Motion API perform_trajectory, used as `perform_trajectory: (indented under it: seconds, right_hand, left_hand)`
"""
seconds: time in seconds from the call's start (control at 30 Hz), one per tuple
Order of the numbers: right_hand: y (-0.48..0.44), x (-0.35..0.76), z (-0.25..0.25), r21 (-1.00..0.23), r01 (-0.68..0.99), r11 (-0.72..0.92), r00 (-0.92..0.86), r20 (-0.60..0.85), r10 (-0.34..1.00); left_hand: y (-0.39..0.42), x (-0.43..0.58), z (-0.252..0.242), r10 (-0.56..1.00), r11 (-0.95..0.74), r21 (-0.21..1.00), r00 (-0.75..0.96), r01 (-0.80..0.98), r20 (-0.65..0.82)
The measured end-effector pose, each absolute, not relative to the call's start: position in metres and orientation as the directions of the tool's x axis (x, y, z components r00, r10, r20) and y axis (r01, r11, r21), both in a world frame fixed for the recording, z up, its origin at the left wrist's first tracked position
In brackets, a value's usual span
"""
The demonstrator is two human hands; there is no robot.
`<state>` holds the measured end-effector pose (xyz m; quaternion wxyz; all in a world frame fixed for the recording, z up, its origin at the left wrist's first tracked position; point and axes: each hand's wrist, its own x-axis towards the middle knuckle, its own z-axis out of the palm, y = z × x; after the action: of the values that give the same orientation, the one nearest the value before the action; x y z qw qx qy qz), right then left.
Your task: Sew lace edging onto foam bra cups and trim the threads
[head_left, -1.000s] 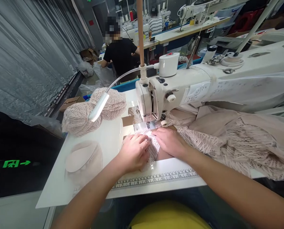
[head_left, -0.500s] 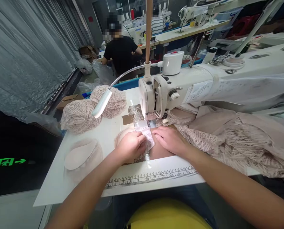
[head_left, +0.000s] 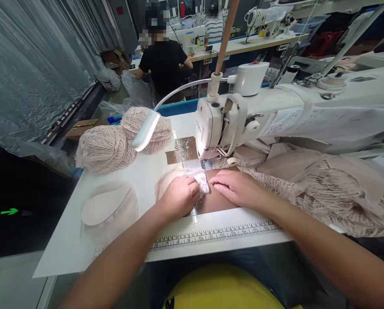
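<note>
A white sewing machine (head_left: 211,128) stands over the table, its needle area lit. Just in front of the needle lies a piece of pale lace fabric (head_left: 202,178). My left hand (head_left: 181,195) is closed on this fabric, fingers curled at its left side. To the right of the lace, my right hand (head_left: 235,186) rests on the brown plate (head_left: 216,201), its fingers stretched toward the fabric with a small gap between. Whether the right fingertips touch the lace's edge is hard to tell.
Stacked lace cups (head_left: 105,150) and a smooth beige cup piece (head_left: 105,206) lie on the left of the white table (head_left: 63,240). A lamp (head_left: 146,131) hangs over them. Lace fabric (head_left: 333,193) is heaped at right. A person (head_left: 163,64) sits beyond.
The view has shifted a little. My right hand has moved slightly away from the lace, to the right. My left hand stays on the fabric.
</note>
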<state>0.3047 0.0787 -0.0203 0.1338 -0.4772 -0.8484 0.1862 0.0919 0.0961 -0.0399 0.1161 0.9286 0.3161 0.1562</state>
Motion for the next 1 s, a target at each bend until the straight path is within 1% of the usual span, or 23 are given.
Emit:
perform_trajectory:
  seconds: [0.07, 0.13, 0.23, 0.3, 0.37, 0.43, 0.5, 0.53, 0.6, 0.7, 0.8, 0.9, 1.0]
  right_hand:
    - [0.073, 0.306, -0.010, -0.424, 0.765, 0.484, -0.524, 0.027, 0.852]
    - [0.066, 0.307, -0.006, -0.430, 0.767, 0.477, -0.511, 0.042, 0.859]
    - [0.056, 0.305, -0.012, -0.457, 0.762, 0.459, -0.476, 0.084, 0.875]
    - [0.051, 0.300, -0.021, -0.446, 0.767, 0.462, -0.469, 0.103, 0.877]
    - [0.046, 0.294, -0.033, -0.385, 0.785, 0.485, -0.486, 0.103, 0.868]
    - [0.042, 0.289, -0.045, -0.270, 0.813, 0.515, -0.508, 0.102, 0.855]
    - [0.037, 0.286, -0.053, -0.155, 0.830, 0.536, -0.523, 0.118, 0.844]
    - [0.035, 0.286, -0.056, -0.117, 0.834, 0.539, -0.525, 0.133, 0.841]
    - [0.031, 0.287, -0.060, -0.092, 0.834, 0.543, -0.526, 0.163, 0.835]
    - [0.026, 0.289, -0.062, -0.110, 0.826, 0.553, -0.523, 0.218, 0.824]
    - [0.025, 0.291, -0.062, -0.140, 0.818, 0.557, -0.514, 0.254, 0.819]
    - [0.025, 0.291, -0.063, -0.160, 0.817, 0.554, -0.507, 0.257, 0.823]
    - [0.025, 0.292, -0.063, -0.172, 0.819, 0.547, -0.505, 0.237, 0.830]
  left_hand:
    - [0.097, 0.090, -0.041, 0.624, -0.765, 0.374, 0.747, 0.525, 0.229]
    - [0.098, 0.087, -0.042, 0.621, -0.757, 0.421, 0.751, 0.499, 0.226]
    - [0.099, 0.085, -0.042, 0.613, -0.754, 0.451, 0.759, 0.478, 0.221]
    - [0.098, 0.084, -0.042, 0.617, -0.749, 0.465, 0.754, 0.473, 0.227]
    - [0.098, 0.084, -0.041, 0.628, -0.734, 0.494, 0.743, 0.466, 0.232]
    - [0.097, 0.083, -0.040, 0.647, -0.714, 0.527, 0.723, 0.461, 0.242]
    - [0.097, 0.083, -0.040, 0.649, -0.712, 0.536, 0.717, 0.454, 0.254]
    - [0.097, 0.082, -0.040, 0.636, -0.725, 0.525, 0.726, 0.446, 0.262]
    - [0.098, 0.082, -0.042, 0.585, -0.773, 0.475, 0.762, 0.421, 0.277]
    - [0.098, 0.082, -0.045, 0.505, -0.843, 0.363, 0.816, 0.396, 0.283]
    - [0.097, 0.083, -0.049, 0.480, -0.867, 0.275, 0.843, 0.415, 0.243]
    - [0.095, 0.084, -0.051, 0.485, -0.868, 0.224, 0.854, 0.444, 0.185]
    - [0.093, 0.084, -0.051, 0.484, -0.867, 0.210, 0.864, 0.452, 0.141]
